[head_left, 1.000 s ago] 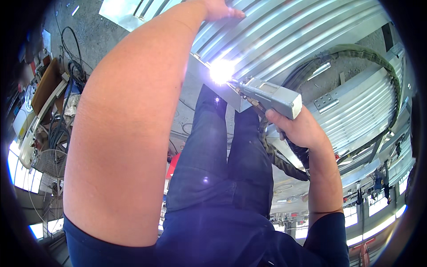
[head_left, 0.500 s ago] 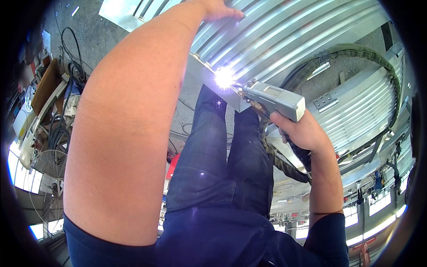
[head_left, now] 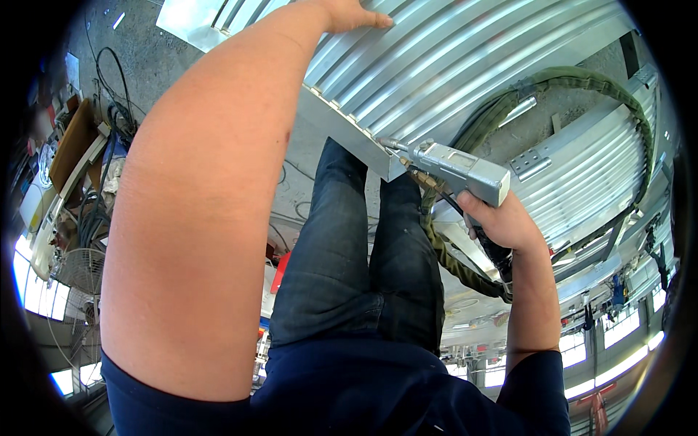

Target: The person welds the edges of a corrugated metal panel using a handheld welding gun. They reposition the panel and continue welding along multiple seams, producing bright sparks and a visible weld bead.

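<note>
In my right hand [head_left: 503, 219] is a grey metal welding gun [head_left: 465, 168], gripped by its black handle. Its thin nozzle points left and meets, or nearly meets, the near edge of a shiny corrugated metal panel [head_left: 451, 65]. No arc glows at the tip. A flat metal strip [head_left: 342, 125] runs along that edge, with small gaps at the ribs. My left hand [head_left: 347, 14] lies on the panel's ribs at the top of the picture, thumb stretched out; its other fingers are cut off or hidden. A dark hose and brass fittings hang under the gun.
A thick hose in a green fabric sleeve [head_left: 582, 75] loops at the right over another ribbed panel [head_left: 603, 174]. Perforated brackets [head_left: 531, 166] lie there. At the left are black cables [head_left: 116, 94], a brown board [head_left: 70, 145] and a round fan [head_left: 81, 269].
The bright white-violet light at the nozzle has gone out. The welding gun and my right hand have shifted slightly right and down. My left hand stays on the panel.
</note>
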Available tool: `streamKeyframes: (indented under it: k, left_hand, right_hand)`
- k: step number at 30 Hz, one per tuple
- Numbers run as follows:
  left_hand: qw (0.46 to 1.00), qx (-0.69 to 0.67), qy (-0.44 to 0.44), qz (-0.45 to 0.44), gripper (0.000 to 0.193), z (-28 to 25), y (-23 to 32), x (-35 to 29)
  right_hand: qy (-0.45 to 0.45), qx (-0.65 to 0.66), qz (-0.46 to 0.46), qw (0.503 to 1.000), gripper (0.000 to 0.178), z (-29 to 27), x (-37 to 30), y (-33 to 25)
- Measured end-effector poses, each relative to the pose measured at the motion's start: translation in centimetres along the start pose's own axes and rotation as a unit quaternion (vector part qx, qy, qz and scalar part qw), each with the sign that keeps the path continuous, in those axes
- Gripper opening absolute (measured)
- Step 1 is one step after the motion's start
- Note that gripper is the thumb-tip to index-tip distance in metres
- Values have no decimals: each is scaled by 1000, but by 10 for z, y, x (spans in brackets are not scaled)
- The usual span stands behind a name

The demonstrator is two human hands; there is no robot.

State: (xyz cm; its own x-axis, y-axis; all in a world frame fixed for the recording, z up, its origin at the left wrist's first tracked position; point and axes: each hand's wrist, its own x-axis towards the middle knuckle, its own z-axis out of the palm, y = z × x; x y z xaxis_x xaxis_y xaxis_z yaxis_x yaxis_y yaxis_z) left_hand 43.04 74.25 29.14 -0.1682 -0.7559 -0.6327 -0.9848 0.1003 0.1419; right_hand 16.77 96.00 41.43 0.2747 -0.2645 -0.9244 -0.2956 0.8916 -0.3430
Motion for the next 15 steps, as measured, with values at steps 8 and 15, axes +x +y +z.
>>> streamKeyframes:
  k: [8,15]
  left_hand:
    - [1000,1,-5,-1,131,-1,0,0]
    - [1000,9,7,6,127,0,1,-1]
  right_hand:
    - [-12,-33,12,999,39,3,6,-9]
    - [-6,-59,-11,998,45,7,6,-9]
